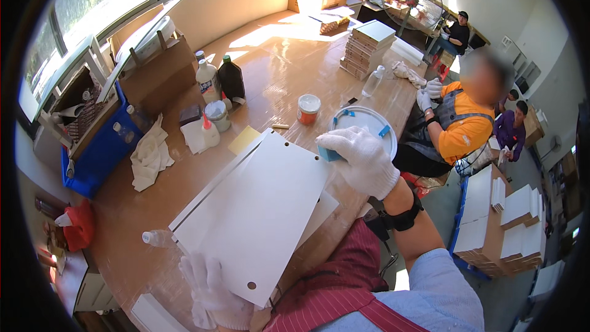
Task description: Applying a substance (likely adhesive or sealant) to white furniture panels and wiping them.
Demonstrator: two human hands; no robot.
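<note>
While the right hand (362,161), in a white glove, pinches a blue block (327,153) between thumb and fingers at the far right corner of the white panel (252,200), the left hand (216,292), gloved too, lies along the panel's near left edge with its fingers extended; whether it grips that edge, I cannot tell. The panel, with dark holes near its corners, lies tilted on the surface (123,227), overlapping another white board (322,216) that shows past its right side. Just to the right of the panel's far end sits a round white tray (373,120) with blue pieces (385,131) on it. Beyond the panel stand an orange jar (308,109) with a pale lid, a glue bottle (210,134) with a red tip and a dark bottle (232,80). A clear bottle (157,238) lies beside its left corner; a crumpled cloth (150,158) and a blue crate (98,160) are farther left. Well to the panel's right, a person (470,126) wears orange.
</note>
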